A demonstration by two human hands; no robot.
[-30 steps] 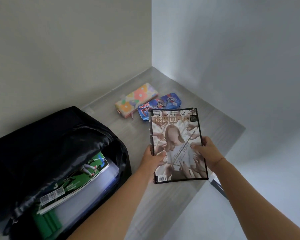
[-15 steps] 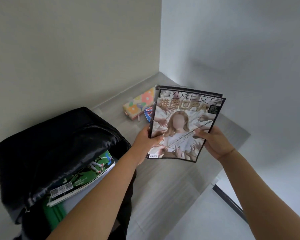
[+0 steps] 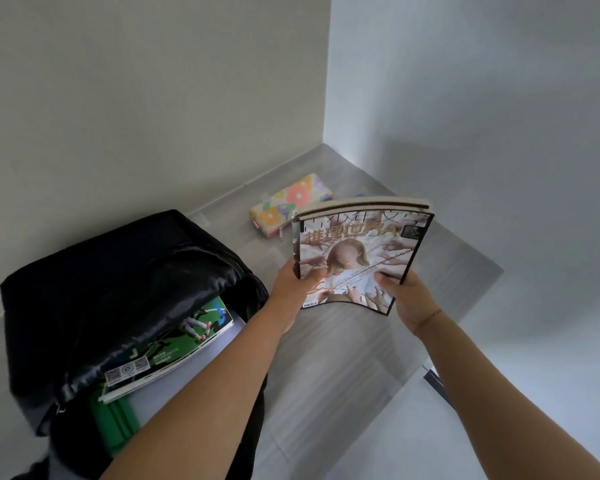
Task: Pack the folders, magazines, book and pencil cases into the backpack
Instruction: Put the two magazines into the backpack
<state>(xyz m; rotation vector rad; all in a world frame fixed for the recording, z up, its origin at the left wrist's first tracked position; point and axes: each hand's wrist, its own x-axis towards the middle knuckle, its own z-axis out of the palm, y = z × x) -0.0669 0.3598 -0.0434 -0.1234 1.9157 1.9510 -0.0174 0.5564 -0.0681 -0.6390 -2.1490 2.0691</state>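
Since a second ago I've lifted the magazines (image 3: 357, 258) off the table (image 3: 326, 358) and tilted their top edge away; they're clear to go to the backpack (image 3: 118, 278). Left hand (image 3: 291, 289) pinches the lower-left corner, right hand (image 3: 409, 303) the lower-right; thumbs lie on the cover. The floral pencil case (image 3: 291, 202) lies beyond on the table.

Two bare forearms in shot, no sleeves showing, thin string bracelet (image 3: 429, 317) round the right wrist, fingers unadorned
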